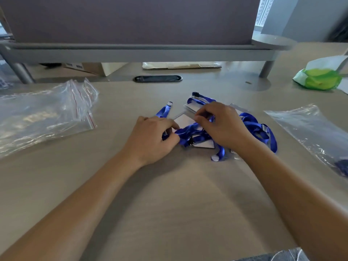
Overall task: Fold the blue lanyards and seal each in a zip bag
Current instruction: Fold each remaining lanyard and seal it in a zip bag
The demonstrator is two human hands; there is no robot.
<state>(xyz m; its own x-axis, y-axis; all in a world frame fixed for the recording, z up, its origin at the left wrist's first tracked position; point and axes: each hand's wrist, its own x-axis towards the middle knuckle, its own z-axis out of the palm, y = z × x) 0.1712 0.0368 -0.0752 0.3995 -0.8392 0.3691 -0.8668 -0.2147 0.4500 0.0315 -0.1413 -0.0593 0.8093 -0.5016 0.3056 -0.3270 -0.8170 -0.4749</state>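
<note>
Zip bags point(43, 113) flanking tangled lanyards point(195, 132)

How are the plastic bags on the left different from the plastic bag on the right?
The left bags make a puffy, crumpled pile of several bags, while the right bag lies flat and alone. The left bags show red zip stripes; no stripe shows on the right bag. The left bags look empty, but the right bag has something dark blue at its near end. Both are clear plastic on the table.

Blue lanyards point(252, 125), red-striped clear zip bags point(45, 113), green packet point(320, 78).
</note>
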